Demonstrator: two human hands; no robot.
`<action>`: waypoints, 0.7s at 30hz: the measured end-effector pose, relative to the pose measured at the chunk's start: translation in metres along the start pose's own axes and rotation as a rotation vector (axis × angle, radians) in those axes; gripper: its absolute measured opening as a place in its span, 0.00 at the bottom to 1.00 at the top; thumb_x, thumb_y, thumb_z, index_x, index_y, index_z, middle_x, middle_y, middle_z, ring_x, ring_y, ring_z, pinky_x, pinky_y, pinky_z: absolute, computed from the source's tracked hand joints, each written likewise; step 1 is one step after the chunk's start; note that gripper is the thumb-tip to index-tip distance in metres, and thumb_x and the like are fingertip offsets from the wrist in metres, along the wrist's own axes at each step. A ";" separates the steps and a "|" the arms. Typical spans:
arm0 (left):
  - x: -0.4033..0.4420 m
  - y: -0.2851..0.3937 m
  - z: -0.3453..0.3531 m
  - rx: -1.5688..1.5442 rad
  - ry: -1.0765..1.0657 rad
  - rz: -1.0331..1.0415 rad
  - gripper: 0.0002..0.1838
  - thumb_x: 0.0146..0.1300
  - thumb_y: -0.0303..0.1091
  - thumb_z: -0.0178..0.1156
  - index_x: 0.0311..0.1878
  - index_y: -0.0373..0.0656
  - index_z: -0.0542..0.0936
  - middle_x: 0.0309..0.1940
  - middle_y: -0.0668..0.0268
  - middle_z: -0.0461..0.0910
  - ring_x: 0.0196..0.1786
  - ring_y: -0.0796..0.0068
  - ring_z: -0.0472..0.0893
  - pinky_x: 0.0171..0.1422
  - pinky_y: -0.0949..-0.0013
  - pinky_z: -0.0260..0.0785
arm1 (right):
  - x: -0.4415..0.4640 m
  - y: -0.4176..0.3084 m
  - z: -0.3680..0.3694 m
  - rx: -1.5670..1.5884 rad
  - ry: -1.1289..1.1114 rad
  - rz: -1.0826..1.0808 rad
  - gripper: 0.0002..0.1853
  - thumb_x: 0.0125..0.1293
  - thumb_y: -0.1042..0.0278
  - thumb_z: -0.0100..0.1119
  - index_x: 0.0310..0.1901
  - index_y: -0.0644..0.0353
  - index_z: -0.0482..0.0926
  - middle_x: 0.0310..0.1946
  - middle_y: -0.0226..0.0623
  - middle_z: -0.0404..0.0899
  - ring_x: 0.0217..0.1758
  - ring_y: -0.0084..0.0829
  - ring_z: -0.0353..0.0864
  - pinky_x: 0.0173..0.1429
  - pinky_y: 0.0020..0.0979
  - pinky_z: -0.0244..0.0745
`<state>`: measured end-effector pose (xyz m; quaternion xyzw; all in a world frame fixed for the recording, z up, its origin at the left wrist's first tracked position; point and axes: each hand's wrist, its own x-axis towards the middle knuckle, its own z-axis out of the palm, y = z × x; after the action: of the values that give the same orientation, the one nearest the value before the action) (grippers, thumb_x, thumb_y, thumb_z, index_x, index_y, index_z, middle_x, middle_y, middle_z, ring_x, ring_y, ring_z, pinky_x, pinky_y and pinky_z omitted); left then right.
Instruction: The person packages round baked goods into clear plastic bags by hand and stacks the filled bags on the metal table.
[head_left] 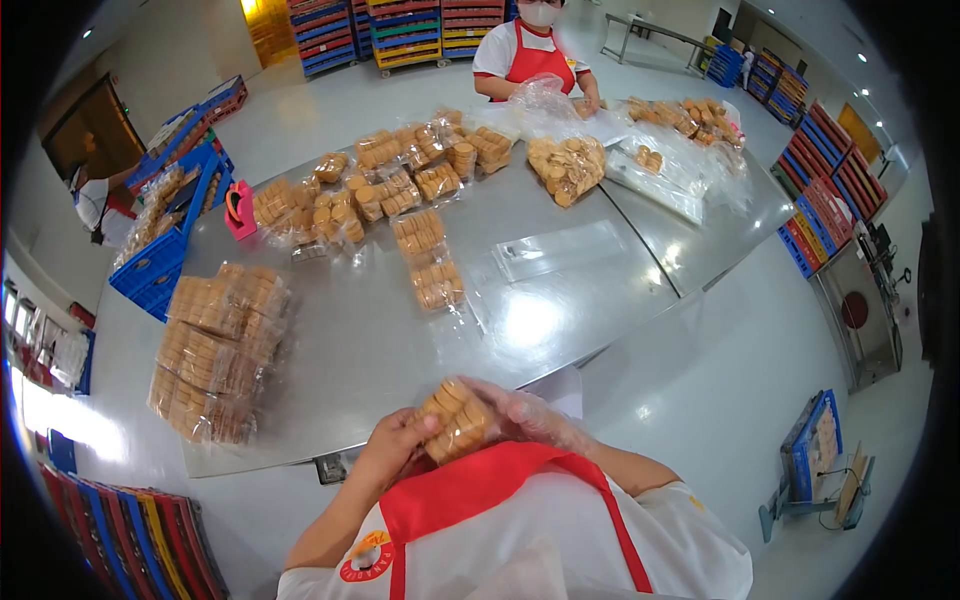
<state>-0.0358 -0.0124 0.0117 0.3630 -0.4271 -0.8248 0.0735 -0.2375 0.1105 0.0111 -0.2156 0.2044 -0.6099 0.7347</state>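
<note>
Close to my chest, at the near edge of the table, I hold a clear bag of round cookies [458,420] stacked in rows. My left hand [398,438], which is bare, grips its left side with the thumb on top. My right hand [530,412], in a clear plastic glove, holds the bag's right side; some of its fingers are hidden behind the bag. Ahead on the steel table [360,330] lie two similar cookie packs [428,258] end to end. To the left, several filled packs form a stacked block [220,350].
Flat clear plastic bags [558,250] lie right of centre. Farther back are a heap of cookie packs [385,175], a large bag of loose cookies [567,170] and a pink tape dispenser [240,212]. A co-worker in a red apron [540,55] stands across the table. A blue crate [165,270] adjoins the left edge.
</note>
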 end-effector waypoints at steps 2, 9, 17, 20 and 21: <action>0.016 -0.007 0.012 -0.246 -0.018 0.092 0.27 0.70 0.46 0.62 0.59 0.31 0.73 0.45 0.54 0.81 0.42 0.67 0.83 0.43 0.67 0.79 | 0.004 0.000 0.002 -0.018 0.112 -0.041 0.34 0.63 0.50 0.65 0.66 0.63 0.69 0.63 0.43 0.73 0.68 0.36 0.72 0.77 0.44 0.60; 0.021 0.034 0.024 0.319 -0.014 0.091 0.25 0.73 0.48 0.58 0.56 0.31 0.76 0.47 0.57 0.79 0.42 0.70 0.81 0.44 0.67 0.78 | 0.016 -0.024 0.006 0.065 0.302 -0.215 0.33 0.63 0.65 0.61 0.69 0.57 0.63 0.60 0.45 0.69 0.65 0.51 0.73 0.65 0.58 0.77; -0.106 0.144 0.058 0.405 -0.573 1.470 0.19 0.69 0.36 0.62 0.54 0.30 0.79 0.48 0.46 0.79 0.47 0.57 0.83 0.48 0.58 0.77 | -0.003 -0.084 -0.073 0.020 0.617 -0.561 0.34 0.60 0.66 0.62 0.69 0.51 0.65 0.59 0.44 0.70 0.61 0.53 0.76 0.55 0.64 0.81; -0.156 0.166 0.082 0.383 -0.578 1.352 0.11 0.69 0.35 0.62 0.51 0.44 0.83 0.41 0.58 0.84 0.45 0.60 0.82 0.51 0.58 0.74 | 0.006 -0.091 -0.117 0.000 0.683 -0.563 0.32 0.61 0.64 0.61 0.68 0.50 0.65 0.59 0.44 0.71 0.58 0.53 0.78 0.54 0.64 0.82; -0.167 0.171 0.090 0.376 -0.583 1.314 0.09 0.68 0.34 0.62 0.50 0.49 0.84 0.39 0.63 0.85 0.44 0.61 0.82 0.51 0.59 0.73 | 0.010 -0.088 -0.128 0.015 0.693 -0.567 0.32 0.61 0.64 0.60 0.68 0.51 0.65 0.59 0.44 0.71 0.58 0.54 0.78 0.54 0.64 0.82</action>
<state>-0.0067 0.0119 0.2640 -0.1947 -0.6925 -0.5866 0.3720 -0.3797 0.0776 -0.0450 -0.0407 0.3671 -0.8249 0.4279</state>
